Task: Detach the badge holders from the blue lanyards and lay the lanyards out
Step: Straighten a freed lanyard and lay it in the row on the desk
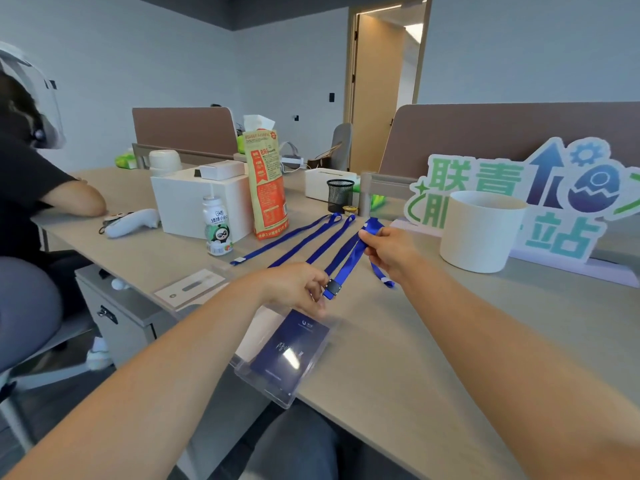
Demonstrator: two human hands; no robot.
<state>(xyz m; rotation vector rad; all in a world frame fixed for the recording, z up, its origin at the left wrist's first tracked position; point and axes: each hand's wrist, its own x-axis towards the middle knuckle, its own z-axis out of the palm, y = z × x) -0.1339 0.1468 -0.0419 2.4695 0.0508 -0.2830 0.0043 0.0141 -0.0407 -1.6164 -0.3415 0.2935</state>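
Desk (450, 341), blue lanyard (349, 266) held between hands (298, 285) (391, 251)

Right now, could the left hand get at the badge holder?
Probably yes: the badge holder lies uncovered right by the left hand, though its fingers are pinching one end of a lanyard.

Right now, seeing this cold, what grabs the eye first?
At centre, the left hand pinches a blue fabric lanyard near its black clip; the right hand pinches its strap farther up. Below, a clear plastic badge holder with a dark blue card lies at the beige table's near edge; more blue lanyards lie side by side behind.
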